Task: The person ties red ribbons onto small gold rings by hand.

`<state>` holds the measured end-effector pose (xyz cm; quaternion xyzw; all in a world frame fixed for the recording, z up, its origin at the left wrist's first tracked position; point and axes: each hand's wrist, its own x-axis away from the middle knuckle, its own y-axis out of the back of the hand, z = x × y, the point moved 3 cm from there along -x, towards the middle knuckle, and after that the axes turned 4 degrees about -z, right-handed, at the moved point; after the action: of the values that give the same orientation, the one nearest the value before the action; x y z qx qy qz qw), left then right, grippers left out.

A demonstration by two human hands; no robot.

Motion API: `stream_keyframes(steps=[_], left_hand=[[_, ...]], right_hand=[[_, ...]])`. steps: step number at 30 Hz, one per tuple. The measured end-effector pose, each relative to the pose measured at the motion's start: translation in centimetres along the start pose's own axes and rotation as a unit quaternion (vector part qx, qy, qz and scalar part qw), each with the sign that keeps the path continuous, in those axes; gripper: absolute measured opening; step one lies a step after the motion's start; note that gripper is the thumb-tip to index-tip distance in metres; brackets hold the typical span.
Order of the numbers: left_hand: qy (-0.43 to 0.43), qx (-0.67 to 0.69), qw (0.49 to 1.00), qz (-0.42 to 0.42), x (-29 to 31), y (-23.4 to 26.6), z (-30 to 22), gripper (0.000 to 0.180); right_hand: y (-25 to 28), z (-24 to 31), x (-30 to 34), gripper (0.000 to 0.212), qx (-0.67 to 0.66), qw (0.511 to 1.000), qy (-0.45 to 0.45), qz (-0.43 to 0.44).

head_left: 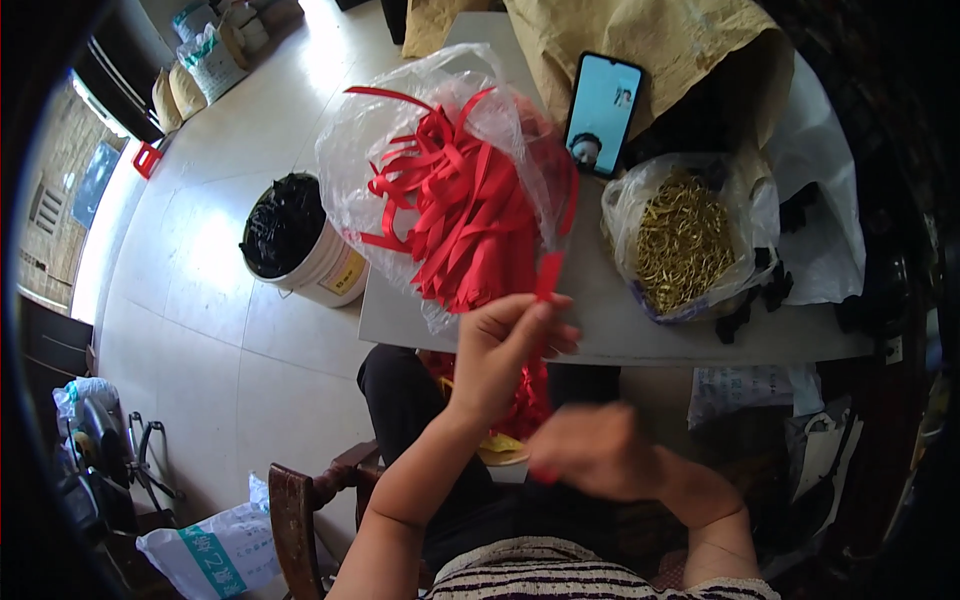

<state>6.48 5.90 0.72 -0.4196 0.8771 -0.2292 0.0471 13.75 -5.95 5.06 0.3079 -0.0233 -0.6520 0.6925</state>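
My left hand [500, 350] is closed at the table's front edge, pinching a red ribbon [548, 275] between thumb and fingers. One end of the ribbon sticks up above the thumb. My right hand [597, 450], lower and to the right over my lap, is smeared by motion and looks curled. A small red patch shows at its fingertips; whether it is ribbon, I cannot make out. Just beyond my left hand, a clear plastic bag [345, 165] spills a heap of cut red ribbons [470, 205]. More red pieces [530, 400] show below the table edge, partly hidden by my hands.
A bag of gold-coloured metal pieces [685, 240] stands on the table [600, 335] at right. Behind it, a phone [603, 115] leans near brown paper [680, 50]. A white bucket [325, 265] holding black material stands left of the table. A wooden chair [290, 520] is at lower left.
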Motion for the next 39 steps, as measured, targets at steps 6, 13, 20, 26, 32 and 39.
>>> stream_keyframes(steps=[6,13,20,26,32,39], left_hand=[[0.035,0.058,0.995,0.070,3.0,-1.2,0.8,0.023],[0.053,0.036,0.994,0.083,3.8,-1.1,0.8,0.024],[-0.061,-0.044,0.995,0.071,3.8,-1.3,1.1,0.029],[0.015,-0.127,0.986,0.110,4.6,-1.1,0.6,0.030],[-0.064,-0.039,0.997,0.027,4.7,-0.6,0.6,0.036],[-0.108,-0.063,0.992,0.032,4.6,-0.6,0.2,0.039]], right_hand=[[3.3,-4.0,-3.2,0.012,-0.292,0.871,-0.133,-0.371],[3.7,-4.0,-2.4,0.011,-0.292,0.882,-0.129,-0.348],[3.6,-3.9,-2.5,0.011,-0.216,0.907,-0.120,-0.341],[6.0,-5.0,-2.1,0.012,-0.186,0.879,-0.102,-0.427],[4.7,-2.2,-1.7,0.017,0.329,0.874,-0.001,-0.358],[1.9,-2.4,-2.0,0.020,0.026,0.959,-0.141,-0.245]])
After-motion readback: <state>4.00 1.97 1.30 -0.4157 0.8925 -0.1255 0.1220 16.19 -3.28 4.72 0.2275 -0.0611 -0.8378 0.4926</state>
